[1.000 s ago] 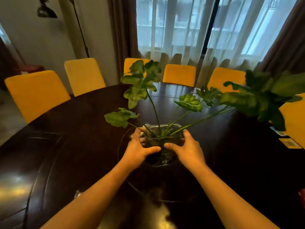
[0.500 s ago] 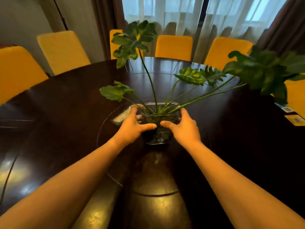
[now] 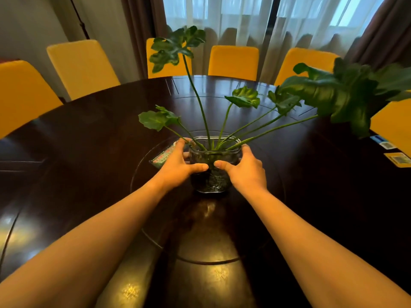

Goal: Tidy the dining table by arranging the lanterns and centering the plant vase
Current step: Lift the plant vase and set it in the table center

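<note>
A clear glass plant vase (image 3: pixel 213 181) with long green stems and broad leaves stands on the round inset disc (image 3: pixel 266 165) in the middle of the dark round dining table (image 3: pixel 89 134). My left hand (image 3: pixel 178 166) wraps its left side and my right hand (image 3: pixel 244 170) wraps its right side, thumbs nearly meeting on the front. The vase base rests on the wood. No lanterns are in view.
A flat packet (image 3: pixel 162 155) lies on the disc just behind my left hand. Small cards (image 3: pixel 398 158) lie at the table's right edge. Several yellow chairs (image 3: pixel 233 61) ring the far side, in front of sheer curtains. Big leaves (image 3: pixel 347 96) overhang the right.
The vase has moved away from me toward the table's middle with both hands on it, and my arms are stretched further. The view has tilted down.
</note>
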